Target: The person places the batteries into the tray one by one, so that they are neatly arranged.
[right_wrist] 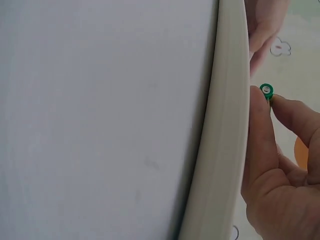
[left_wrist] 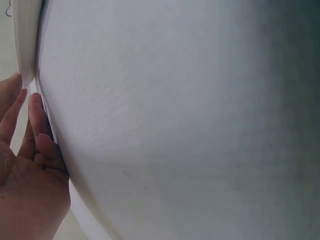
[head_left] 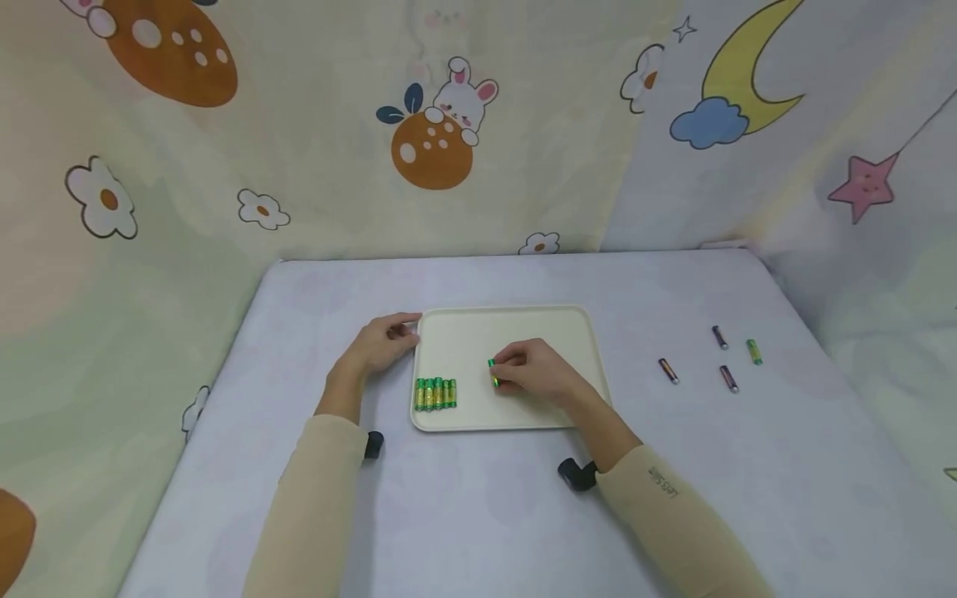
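My right hand (head_left: 537,371) pinches a green battery (head_left: 493,374) between thumb and fingers, above the middle of the cream tray (head_left: 516,415). In the right wrist view the battery's round end (right_wrist: 266,90) shows between the fingertips of the right hand (right_wrist: 282,165). At the tray's left edge, the left hand (head_left: 381,342) touches the rim with its fingertips, its fingers relaxed. The left wrist view shows this hand (left_wrist: 30,170) beside the tray's wall (left_wrist: 26,45). Several green batteries (head_left: 436,394) lie side by side in a row in the tray's near left corner.
Right of the tray, a green battery (head_left: 754,352) and three dark batteries, one nearest the tray (head_left: 669,371), one farther back (head_left: 720,337) and one nearer the front (head_left: 728,379), lie apart on the white-covered table (head_left: 478,515). A patterned cloth (head_left: 321,124) hangs behind.
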`<state>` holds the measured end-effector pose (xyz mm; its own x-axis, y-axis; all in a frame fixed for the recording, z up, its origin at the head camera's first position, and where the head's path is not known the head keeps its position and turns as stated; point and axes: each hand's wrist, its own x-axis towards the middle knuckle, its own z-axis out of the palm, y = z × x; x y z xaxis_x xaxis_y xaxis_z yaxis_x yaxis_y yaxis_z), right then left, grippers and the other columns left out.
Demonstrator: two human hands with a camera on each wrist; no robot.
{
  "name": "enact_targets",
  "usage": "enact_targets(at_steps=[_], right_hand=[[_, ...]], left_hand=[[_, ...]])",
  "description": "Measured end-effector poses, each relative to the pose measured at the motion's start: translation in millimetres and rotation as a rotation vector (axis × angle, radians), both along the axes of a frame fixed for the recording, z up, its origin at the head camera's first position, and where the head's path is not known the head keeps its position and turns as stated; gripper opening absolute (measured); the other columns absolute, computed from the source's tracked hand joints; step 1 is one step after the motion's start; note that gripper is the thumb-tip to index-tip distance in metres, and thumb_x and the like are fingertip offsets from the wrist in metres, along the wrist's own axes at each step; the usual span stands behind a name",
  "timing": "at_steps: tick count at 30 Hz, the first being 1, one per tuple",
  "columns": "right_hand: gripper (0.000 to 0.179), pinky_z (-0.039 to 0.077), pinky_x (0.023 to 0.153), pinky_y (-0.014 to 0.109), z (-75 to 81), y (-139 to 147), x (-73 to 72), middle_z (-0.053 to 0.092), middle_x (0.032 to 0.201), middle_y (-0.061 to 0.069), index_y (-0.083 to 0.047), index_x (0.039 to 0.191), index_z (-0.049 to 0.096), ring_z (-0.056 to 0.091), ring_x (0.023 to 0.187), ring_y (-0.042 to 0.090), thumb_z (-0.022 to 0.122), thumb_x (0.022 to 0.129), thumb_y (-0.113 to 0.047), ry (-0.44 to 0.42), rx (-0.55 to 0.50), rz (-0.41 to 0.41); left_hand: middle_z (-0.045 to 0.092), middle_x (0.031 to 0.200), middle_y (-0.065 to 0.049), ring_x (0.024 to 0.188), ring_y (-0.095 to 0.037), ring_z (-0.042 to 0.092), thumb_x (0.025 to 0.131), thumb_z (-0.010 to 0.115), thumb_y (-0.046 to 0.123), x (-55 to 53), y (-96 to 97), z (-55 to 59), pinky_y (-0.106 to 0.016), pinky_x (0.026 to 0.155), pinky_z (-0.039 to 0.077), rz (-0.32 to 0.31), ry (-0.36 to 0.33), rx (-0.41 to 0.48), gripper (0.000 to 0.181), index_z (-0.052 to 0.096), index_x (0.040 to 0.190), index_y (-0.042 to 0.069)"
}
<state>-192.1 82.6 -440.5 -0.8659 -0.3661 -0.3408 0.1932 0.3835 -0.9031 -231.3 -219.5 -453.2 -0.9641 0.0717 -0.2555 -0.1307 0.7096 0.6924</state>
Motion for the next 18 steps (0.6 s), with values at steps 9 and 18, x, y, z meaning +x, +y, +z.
enact_targets(at_steps=[9, 18], right_hand=[[0.021, 0.058, 0.083, 0.029, -1.5, -28, 8.8, 0.071, 0.097, 0.008, -0.002, 0.111, 0.069, 0.074, 0.079, 0.016, 0.071, 0.094, -0.016, 0.019, 0.040, 0.054], [0.019, 0.054, 0.078, 0.027, -2.1, -48, 18.4, 0.072, 0.090, 0.002, -0.007, 0.105, 0.071, 0.071, 0.073, 0.012, 0.073, 0.092, -0.020, 0.093, 0.165, 0.060]], left_hand=[[0.060, 0.127, -0.007, 0.115, -0.027, 0.053, 0.102, 0.062, 0.032, 1.4, -2.9, 0.9, -0.046, 0.099, 0.044, -0.006, 0.011, -0.002, 0.049, 0.054, 0.150, 0.025], [0.060, 0.126, -0.007, 0.114, -0.027, 0.054, 0.102, 0.063, 0.031, 1.0, -0.3, 2.3, -0.046, 0.099, 0.044, -0.016, 0.012, 0.001, 0.049, 0.056, 0.149, 0.023]])
